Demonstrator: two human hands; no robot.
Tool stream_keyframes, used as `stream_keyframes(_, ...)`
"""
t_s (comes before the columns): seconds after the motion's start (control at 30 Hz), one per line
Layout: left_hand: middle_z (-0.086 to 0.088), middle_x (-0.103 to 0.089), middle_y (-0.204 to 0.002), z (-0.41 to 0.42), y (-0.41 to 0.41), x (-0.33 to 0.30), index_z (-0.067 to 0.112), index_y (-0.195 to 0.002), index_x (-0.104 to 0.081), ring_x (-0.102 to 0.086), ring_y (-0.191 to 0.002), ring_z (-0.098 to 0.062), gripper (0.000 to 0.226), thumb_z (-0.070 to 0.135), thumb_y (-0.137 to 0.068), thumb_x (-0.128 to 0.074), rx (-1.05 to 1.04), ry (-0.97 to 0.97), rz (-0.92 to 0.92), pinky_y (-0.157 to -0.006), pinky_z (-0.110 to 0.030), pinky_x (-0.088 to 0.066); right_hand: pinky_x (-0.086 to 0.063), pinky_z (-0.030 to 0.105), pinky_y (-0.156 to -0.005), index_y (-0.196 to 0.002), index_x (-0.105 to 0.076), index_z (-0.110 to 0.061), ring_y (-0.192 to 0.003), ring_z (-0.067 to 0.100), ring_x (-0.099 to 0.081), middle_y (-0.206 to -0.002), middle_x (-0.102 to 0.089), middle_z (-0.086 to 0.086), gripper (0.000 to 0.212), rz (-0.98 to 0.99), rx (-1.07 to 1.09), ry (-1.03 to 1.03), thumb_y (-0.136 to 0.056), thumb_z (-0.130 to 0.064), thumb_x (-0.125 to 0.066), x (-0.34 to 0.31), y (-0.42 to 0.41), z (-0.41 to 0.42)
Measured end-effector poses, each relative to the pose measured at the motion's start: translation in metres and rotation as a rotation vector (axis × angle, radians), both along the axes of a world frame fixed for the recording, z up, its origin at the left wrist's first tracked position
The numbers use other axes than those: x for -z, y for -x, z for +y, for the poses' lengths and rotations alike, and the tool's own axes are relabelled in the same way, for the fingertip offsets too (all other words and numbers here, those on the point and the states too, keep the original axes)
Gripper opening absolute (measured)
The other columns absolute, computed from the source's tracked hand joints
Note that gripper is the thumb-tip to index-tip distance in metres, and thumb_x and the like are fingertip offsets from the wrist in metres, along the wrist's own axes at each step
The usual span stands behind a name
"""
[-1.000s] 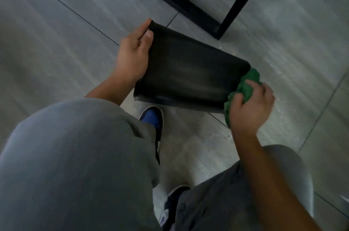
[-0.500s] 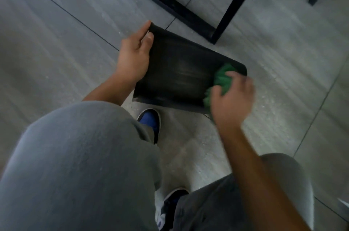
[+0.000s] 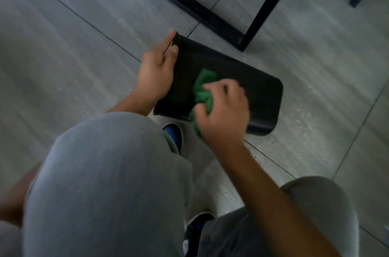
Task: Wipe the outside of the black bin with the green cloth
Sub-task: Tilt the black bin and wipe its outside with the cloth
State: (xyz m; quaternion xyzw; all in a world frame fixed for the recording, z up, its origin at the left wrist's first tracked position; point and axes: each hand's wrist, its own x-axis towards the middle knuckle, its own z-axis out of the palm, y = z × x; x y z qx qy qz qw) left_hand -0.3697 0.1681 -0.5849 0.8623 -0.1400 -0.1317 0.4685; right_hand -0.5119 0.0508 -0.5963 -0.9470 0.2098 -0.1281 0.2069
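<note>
1. A grey tiled floor (image 3: 63, 57) with dark joint lines is seen across the whole view.
2. Two knees in grey trousers (image 3: 109, 183) are seen at the bottom, with the person looking down between them.
3. A black metal frame (image 3: 210, 17), made of a low bar and an upright leg, is seen at the top, just beyond the bin.
4. The black bin (image 3: 256, 92) is held tipped on its side above the floor between the knees, with one broad outer face turned upward.
5. The bin's left end is gripped by the left hand (image 3: 155, 73), its thumb laid on the upper face and its fingers wrapped round the edge.
6. The green cloth (image 3: 203, 90), bunched up, is clutched in the curled fingers of the right hand (image 3: 225, 113) and pressed onto the middle of the bin's upper face.
7. A blue-and-black shoe (image 3: 173, 134) is seen on the floor below the bin.
</note>
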Motion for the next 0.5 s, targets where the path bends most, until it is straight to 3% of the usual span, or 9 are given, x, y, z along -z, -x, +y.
stream_keyframes(0.03,-0.010,-0.072,-0.112,0.001,0.000,0.000,0.015,-0.155,-0.041,-0.070,-0.101,-0.019,0.045,0.027,-0.112,-0.037,0.018,0.006,-0.017,-0.092,-0.037,-0.057,-0.044,0.036,-0.076,-0.109,-0.067,-0.015,-0.091,0.027,-0.056,-0.112,-0.059,0.012,0.034,-0.027,-0.084,-0.002,-0.080,-0.032,-0.061,0.000,0.001,0.012)
stream_keyframes(0.1,0.002,-0.065,-0.128,0.002,0.000,0.001,0.014,-0.156,-0.041,-0.065,-0.113,-0.010,0.045,0.025,-0.112,-0.038,0.039,0.010,-0.027,-0.099,-0.026,-0.054,-0.046,0.037,-0.078,-0.109,-0.070,-0.016,-0.094,0.028,-0.058,-0.113,-0.061,0.012,0.033,-0.023,-0.108,-0.023,-0.079,-0.030,-0.063,0.003,0.006,-0.002)
stream_keyframes(0.17,0.008,-0.057,-0.138,0.003,-0.002,0.003,0.015,-0.157,-0.038,-0.058,-0.119,-0.002,0.047,0.028,-0.112,-0.037,0.030,-0.010,-0.004,-0.099,-0.011,-0.047,-0.047,0.041,-0.084,-0.113,-0.069,-0.018,-0.103,0.033,-0.059,-0.119,-0.061,0.014,0.034,0.034,0.082,-0.051,-0.082,-0.030,-0.064,0.012,0.010,-0.050)
stream_keyframes(0.3,0.001,-0.059,-0.141,0.005,-0.005,0.009,0.017,-0.159,-0.035,-0.058,-0.117,-0.002,0.049,0.032,-0.112,-0.035,0.011,-0.035,0.018,-0.090,0.001,-0.043,-0.045,0.039,-0.084,-0.123,-0.060,-0.017,-0.111,0.037,-0.057,-0.126,-0.056,0.018,0.034,0.169,0.421,-0.049,-0.091,-0.027,-0.062,0.023,0.019,-0.117)
stream_keyframes(0.37,-0.002,-0.058,-0.144,0.006,-0.008,0.010,0.019,-0.159,-0.035,-0.059,-0.120,-0.006,0.049,0.032,-0.112,-0.034,0.010,-0.058,-0.003,-0.095,-0.003,-0.043,-0.050,0.044,-0.088,-0.129,-0.058,-0.016,-0.113,0.037,-0.055,-0.130,-0.053,0.019,0.040,0.199,0.416,-0.032,-0.091,-0.026,-0.064,0.021,0.024,-0.106)
stream_keyframes(0.43,-0.005,-0.059,-0.145,0.010,-0.010,0.011,0.021,-0.159,-0.035,-0.061,-0.123,-0.011,0.048,0.032,-0.112,-0.033,0.015,-0.068,-0.007,-0.102,-0.016,-0.046,-0.050,0.043,-0.089,-0.131,-0.059,-0.017,-0.112,0.033,-0.056,-0.131,-0.054,0.015,0.043,0.166,0.390,-0.088,-0.090,-0.024,-0.066,0.017,0.032,-0.097)
stream_keyframes(0.5,-0.003,-0.059,-0.143,0.013,-0.010,0.011,0.022,-0.158,-0.035,-0.061,-0.119,-0.008,0.047,0.032,-0.112,-0.033,0.016,-0.069,-0.006,-0.094,-0.006,-0.044,-0.052,0.029,-0.083,-0.128,-0.065,-0.023,-0.101,0.012,-0.064,-0.119,-0.064,-0.004,0.041,0.069,0.399,-0.293,-0.087,-0.025,-0.066,0.006,0.035,-0.107)
